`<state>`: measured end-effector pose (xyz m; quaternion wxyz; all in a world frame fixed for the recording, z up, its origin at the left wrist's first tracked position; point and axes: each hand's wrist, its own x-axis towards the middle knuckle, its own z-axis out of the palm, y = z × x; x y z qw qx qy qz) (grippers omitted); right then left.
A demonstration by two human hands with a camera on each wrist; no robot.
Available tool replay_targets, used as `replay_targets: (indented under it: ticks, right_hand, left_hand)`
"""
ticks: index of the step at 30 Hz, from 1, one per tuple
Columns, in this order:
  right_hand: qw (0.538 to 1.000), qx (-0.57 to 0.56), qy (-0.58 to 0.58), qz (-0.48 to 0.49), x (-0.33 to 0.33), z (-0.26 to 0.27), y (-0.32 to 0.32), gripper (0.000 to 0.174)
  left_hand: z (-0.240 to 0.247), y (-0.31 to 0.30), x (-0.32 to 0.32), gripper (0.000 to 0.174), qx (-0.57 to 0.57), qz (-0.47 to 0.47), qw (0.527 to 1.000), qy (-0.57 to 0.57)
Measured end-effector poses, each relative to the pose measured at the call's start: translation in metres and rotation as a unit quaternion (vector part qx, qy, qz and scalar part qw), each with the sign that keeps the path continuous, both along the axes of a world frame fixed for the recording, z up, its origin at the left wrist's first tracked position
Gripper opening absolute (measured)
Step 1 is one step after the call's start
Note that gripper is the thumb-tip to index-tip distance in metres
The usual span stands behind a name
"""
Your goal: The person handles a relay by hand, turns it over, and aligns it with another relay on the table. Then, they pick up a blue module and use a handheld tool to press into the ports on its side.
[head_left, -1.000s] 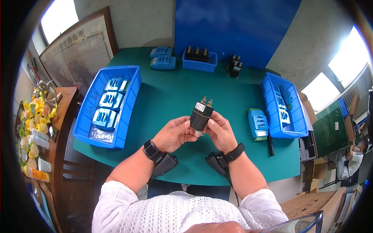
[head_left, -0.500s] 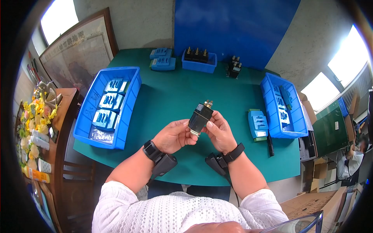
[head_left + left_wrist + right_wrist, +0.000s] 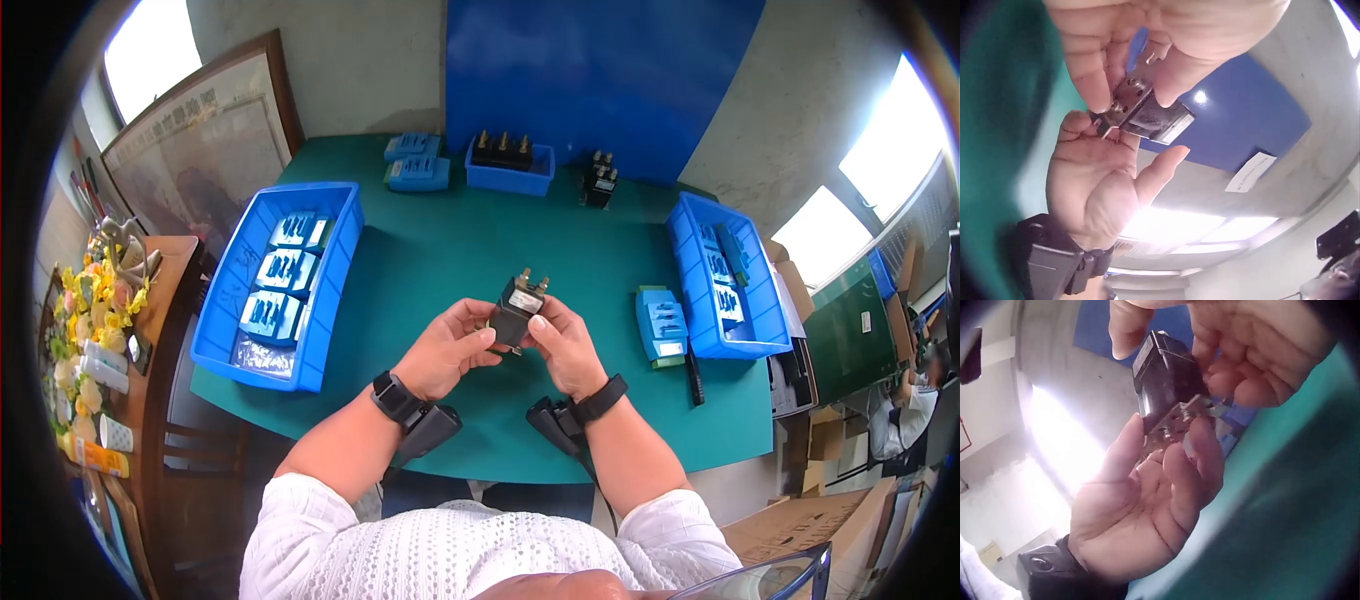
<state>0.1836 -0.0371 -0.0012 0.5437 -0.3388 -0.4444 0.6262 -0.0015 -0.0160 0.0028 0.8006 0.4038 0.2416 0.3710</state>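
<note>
A black contactor [image 3: 517,315] with two brass stud terminals and a white label is held up over the green table, studs away from the body. My left hand [image 3: 447,345] pinches it near the base; in the left wrist view its thumb and fingers hold a metal bracket [image 3: 1130,103]. On the other side, my right hand [image 3: 568,352] has its fingers curled against the base. In the right wrist view the right thumb stands a little off the black housing [image 3: 1172,381]. The studs are hidden in the left wrist view.
Blue bins [image 3: 338,300] [image 3: 765,340] with blue modules stand at left and right. A blue module [image 3: 662,325] and black stick [image 3: 696,378] lie near the right bin. At the back are stacked blue modules [image 3: 417,172], a small blue bin [image 3: 510,180] and black contactors [image 3: 599,185].
The contactor has been tilted and turned between the fingers, and its label shows towards the head camera again. Both hands stay in nearly the same place. The head view has shifted slightly.
</note>
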Motion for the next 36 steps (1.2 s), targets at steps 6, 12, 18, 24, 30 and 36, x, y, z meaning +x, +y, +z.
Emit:
replay_targets:
  ticks: [6, 12, 18, 24, 30, 36]
  right_hand:
    - [0.998, 0.016, -0.026, -0.050, -0.003, 0.002, -0.002, 0.036]
    - [0.973, 0.082, -0.171, -0.132, 0.001, 0.005, 0.001, 0.037]
    - [0.902, 0.166, -0.375, -0.131, 0.001, 0.004, 0.001, 0.041]
    - [0.917, 0.133, -0.367, -0.084, 0.005, 0.004, 0.002, 0.041]
    - [0.910, 0.123, -0.391, -0.053, 0.006, 0.008, 0.000, 0.041]
    - [0.914, 0.155, -0.376, -0.005, -0.001, 0.007, -0.004, 0.041]
  left_hand:
    - [0.004, -0.003, 0.002, 0.031, 0.026, -0.005, 0.998, 0.052]
    - [0.006, 0.001, -0.003, 0.030, 0.097, 0.064, 0.990, 0.076]
    - [0.008, 0.001, -0.004, 0.029, 0.079, 0.138, 0.986, 0.055]
    - [0.001, 0.006, -0.007, 0.028, 0.055, 0.193, 0.978, 0.048]
    - [0.003, 0.005, -0.007, 0.026, 0.052, 0.140, 0.986, 0.076]
    - [0.002, 0.001, -0.004, 0.048, 0.149, 0.028, 0.981, 0.117]
